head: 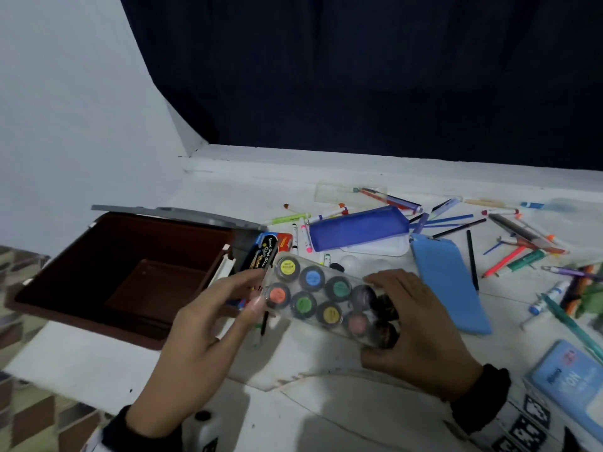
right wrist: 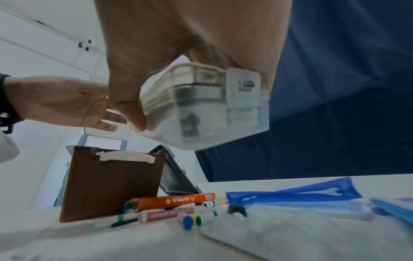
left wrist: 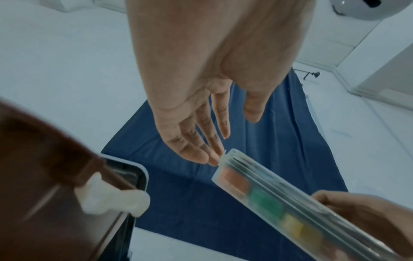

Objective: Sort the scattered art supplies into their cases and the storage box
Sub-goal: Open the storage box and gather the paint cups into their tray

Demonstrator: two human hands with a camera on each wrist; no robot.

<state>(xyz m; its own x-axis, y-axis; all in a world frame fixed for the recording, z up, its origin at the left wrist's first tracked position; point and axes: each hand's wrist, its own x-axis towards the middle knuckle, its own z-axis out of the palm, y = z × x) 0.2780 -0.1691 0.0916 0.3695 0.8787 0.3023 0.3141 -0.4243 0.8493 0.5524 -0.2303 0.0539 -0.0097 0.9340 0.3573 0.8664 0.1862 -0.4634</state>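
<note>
Head view: paint case (head: 329, 301) held above the surface (head: 326, 412).
Right hand (head: 421, 324) grips its 4 o'clock end; left hand (head: 208, 324), fingers straight, touches the other end.

Right hand (head: 421, 324) grips the paint case (head: 329, 301) by its end; left hand (head: 208, 324) open, straight fingertips touching the other end.

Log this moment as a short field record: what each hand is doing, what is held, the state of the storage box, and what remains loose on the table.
held item: clear paint pot case, lifted above the table
right hand: grips the case's right end
left hand: fingers straight, fingertips touching the case's left end
storage box: brown, open, lid tipped back, no supplies visible inside
loose on table: markers, pencils, blue pouch, light blue case
</note>
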